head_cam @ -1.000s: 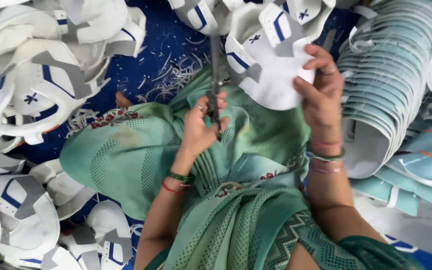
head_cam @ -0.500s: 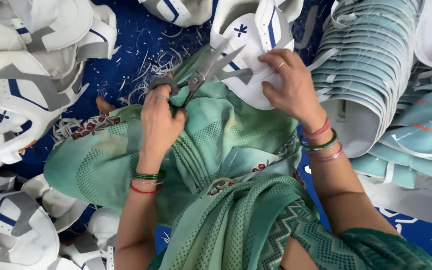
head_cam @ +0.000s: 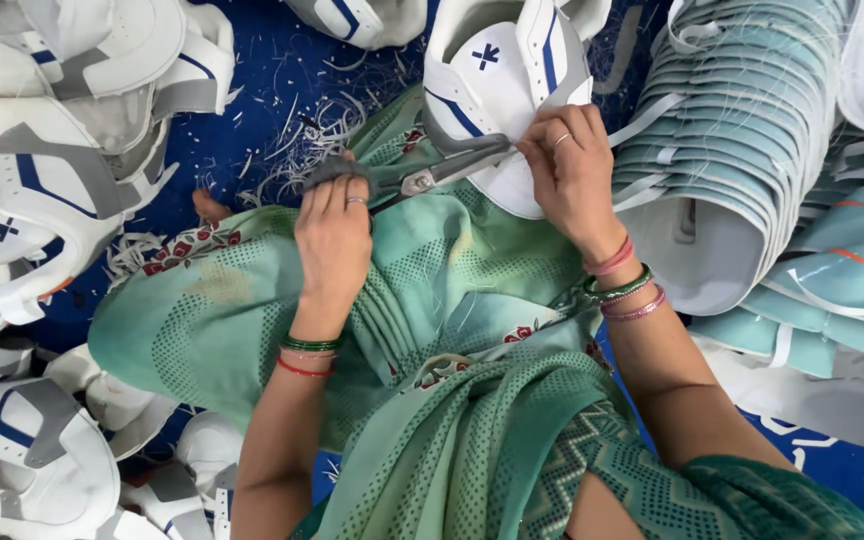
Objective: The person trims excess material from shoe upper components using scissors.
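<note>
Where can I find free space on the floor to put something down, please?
Only the blue mat between the left white pile and the shoe piece shows bare, though littered with thread scraps. The teal stack crowds the right; more pieces fill the lower left.

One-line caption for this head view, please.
Left hand works scissors at the edge of a white shoe upper held by the right hand, above a green-clothed lap.

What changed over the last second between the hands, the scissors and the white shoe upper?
The left hand swung the scissors from upright to nearly level, blades now pointing right at the white shoe upper. The right hand shifted left along its lower edge, meeting the blade tips. Both grips stayed; the stacked teal pieces remain in place.
</note>
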